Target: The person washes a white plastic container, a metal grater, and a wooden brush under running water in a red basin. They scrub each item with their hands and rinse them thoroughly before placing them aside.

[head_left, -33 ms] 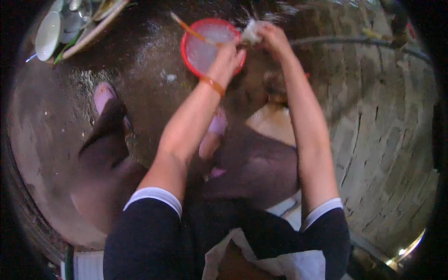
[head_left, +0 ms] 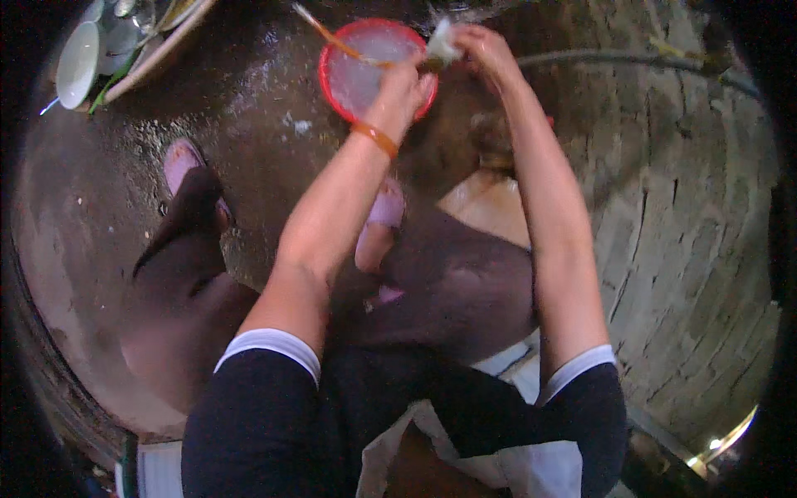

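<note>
My left hand (head_left: 404,85) is closed around a long, thin utensil with an orange handle (head_left: 339,41). Its handle slants up and left over a red basin (head_left: 330,93) of whitish, cloudy liquid. A dark part of the utensil shows past my fingers, but its kind cannot be made out. In my right hand (head_left: 486,54), just right of the basin, the fingers are closed on a whitish, crumpled scrubbing pad or cloth (head_left: 444,41). The pad meets the utensil's dark end. An orange band (head_left: 375,139) circles my left wrist.
At the far left, a large pan or tray (head_left: 154,56) holds a white bowl (head_left: 77,66) and other dishes. A dark hose (head_left: 598,56) runs across the wet floor on the right. My feet in pink slippers (head_left: 181,163) are below the basin. A pale board (head_left: 486,203) lies near my right knee.
The view has shifted slightly. The pad and my right hand sit a little higher and further left, closer to the utensil, and splashing water beyond them is less visible.
</note>
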A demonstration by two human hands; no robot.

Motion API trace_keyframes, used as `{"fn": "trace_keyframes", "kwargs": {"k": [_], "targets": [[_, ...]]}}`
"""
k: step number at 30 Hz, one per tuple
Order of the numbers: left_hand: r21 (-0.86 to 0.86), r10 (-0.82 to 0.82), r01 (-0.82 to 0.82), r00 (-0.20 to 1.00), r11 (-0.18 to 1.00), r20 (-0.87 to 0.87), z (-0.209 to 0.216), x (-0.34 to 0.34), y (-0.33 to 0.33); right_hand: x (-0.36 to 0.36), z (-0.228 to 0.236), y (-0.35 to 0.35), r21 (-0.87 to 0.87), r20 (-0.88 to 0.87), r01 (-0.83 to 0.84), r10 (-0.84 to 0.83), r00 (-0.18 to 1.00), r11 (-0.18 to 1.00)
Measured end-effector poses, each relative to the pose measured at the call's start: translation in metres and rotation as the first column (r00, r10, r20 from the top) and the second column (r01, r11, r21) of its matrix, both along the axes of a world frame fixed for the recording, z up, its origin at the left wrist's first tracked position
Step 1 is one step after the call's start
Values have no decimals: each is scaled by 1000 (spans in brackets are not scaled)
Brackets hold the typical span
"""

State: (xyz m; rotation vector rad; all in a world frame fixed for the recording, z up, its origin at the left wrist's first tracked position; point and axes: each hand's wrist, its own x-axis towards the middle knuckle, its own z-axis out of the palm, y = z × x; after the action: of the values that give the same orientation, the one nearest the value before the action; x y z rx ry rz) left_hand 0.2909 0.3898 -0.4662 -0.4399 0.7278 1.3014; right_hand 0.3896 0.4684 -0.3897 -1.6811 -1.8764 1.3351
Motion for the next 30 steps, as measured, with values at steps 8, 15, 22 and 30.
{"fn": "trace_keyframes", "kwargs": {"k": [8, 15, 22, 30], "targets": [[-85, 232, -227, 971, 970, 63, 3, -29, -10, -25, -19, -10, -85, -3, 150, -151, 989, 985], [-123, 96, -127, 969, 984, -229, -62, -87, -54, -27, -19, -9, -126, -212, 301, -322, 922, 945], [-482, -253, -36, 815, 875, -521, -183, -90, -147, -3, -51, -10, -73, 82, 132, -126, 989, 989], [-916, -779, -177, 485, 359, -398, -114, -31, -163, -6, -144, 6, 144, 476, -400, 291, 830, 905]]}}
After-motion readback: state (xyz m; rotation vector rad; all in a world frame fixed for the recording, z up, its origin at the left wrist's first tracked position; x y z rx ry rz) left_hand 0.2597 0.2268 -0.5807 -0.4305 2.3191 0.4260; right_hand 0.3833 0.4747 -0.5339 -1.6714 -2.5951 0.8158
